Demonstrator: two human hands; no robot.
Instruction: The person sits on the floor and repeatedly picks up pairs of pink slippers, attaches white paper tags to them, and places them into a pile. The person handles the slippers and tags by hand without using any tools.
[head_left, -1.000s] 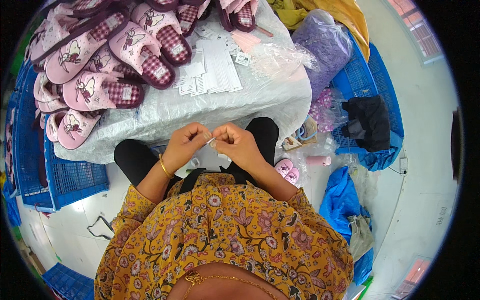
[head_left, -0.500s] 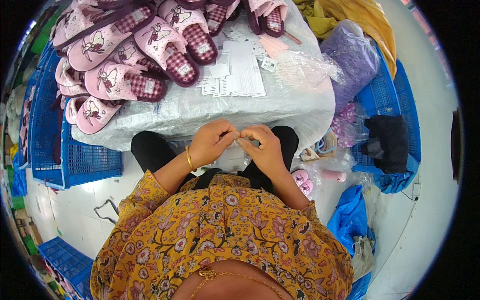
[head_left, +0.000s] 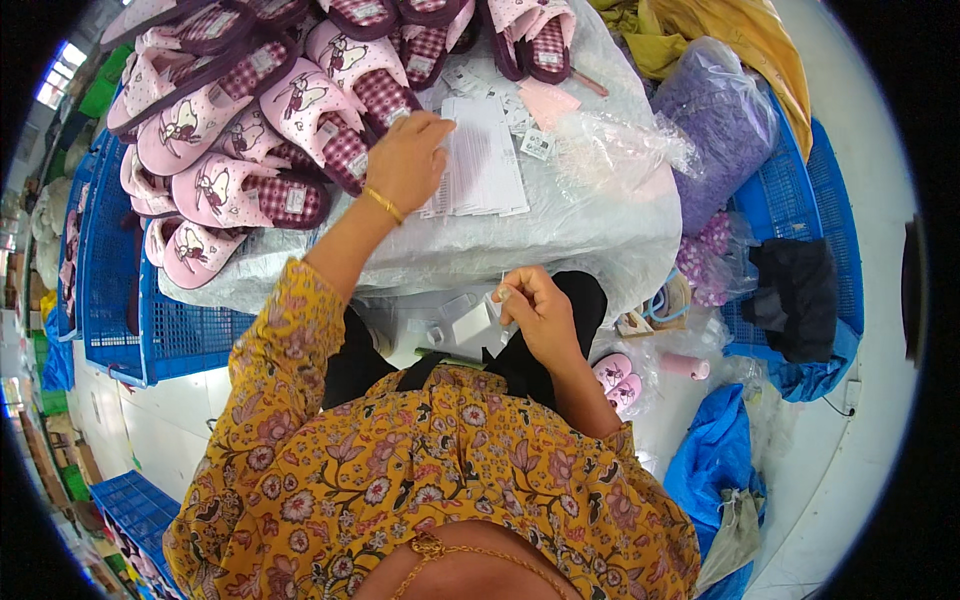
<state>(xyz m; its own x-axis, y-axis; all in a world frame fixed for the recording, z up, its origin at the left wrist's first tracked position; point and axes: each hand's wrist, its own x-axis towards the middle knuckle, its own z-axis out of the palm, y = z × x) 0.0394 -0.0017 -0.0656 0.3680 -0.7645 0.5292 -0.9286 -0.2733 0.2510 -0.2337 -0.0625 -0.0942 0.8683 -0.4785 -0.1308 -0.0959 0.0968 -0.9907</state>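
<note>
My left hand (head_left: pixel 408 162) reaches over the table, its fingers apart at the left edge of a stack of white paper tags (head_left: pixel 478 165). It touches or hovers just over the tags; nothing shows in it. Beside it lies a pile of pink slippers (head_left: pixel 225 192) with purple checked insoles and a cartoon dog. My right hand (head_left: pixel 540 315) is pinched closed over my lap, around something thin and pale, too small to name. Below it, between my knees, is a small white box-like thing (head_left: pixel 474 325).
Plastic sheeting covers the table (head_left: pixel 590 225). At the right are a bag of purple material (head_left: pixel 715 125), a blue crate (head_left: pixel 785 205) and a dark cloth (head_left: pixel 793 298). Another blue crate (head_left: pixel 190 335) stands at the left. A pink slipper pair (head_left: pixel 617 382) lies on the floor.
My hands were together over my lap. My left hand has moved forward to the tags, while my right stays back, still pinched. The view has shifted slightly.
</note>
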